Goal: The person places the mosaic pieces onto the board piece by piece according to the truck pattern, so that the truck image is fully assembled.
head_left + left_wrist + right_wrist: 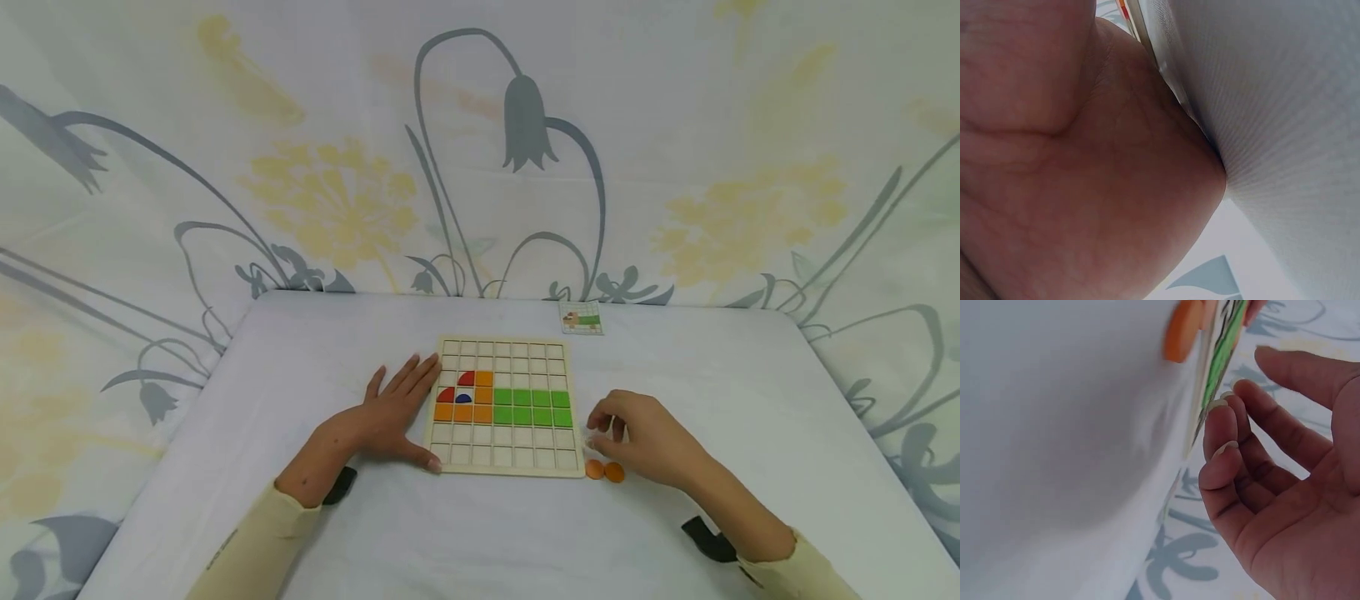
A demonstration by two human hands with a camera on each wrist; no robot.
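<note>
A wooden grid board [510,472] lies on the white table in the head view. Red quarter-round pieces [467,379], orange squares [463,412], a blue half-round piece [463,398] and two rows of green squares [532,407] fill some of its cells. My left hand [390,421] rests beside the board with fingers spread, fingertips and thumb at its left edge. Over the table at the board's right side, my right hand [645,437] hangs with loosely bent fingers. Nothing shows between its thumb and fingers [1219,428]. Just below it lie two orange discs [604,471].
A small picture card [582,318] with a coloured grid pattern lies behind the board, near the table's back edge. Flower-printed cloth [480,167] hangs behind and on both sides of the table. Black straps [708,540] show at both wrists.
</note>
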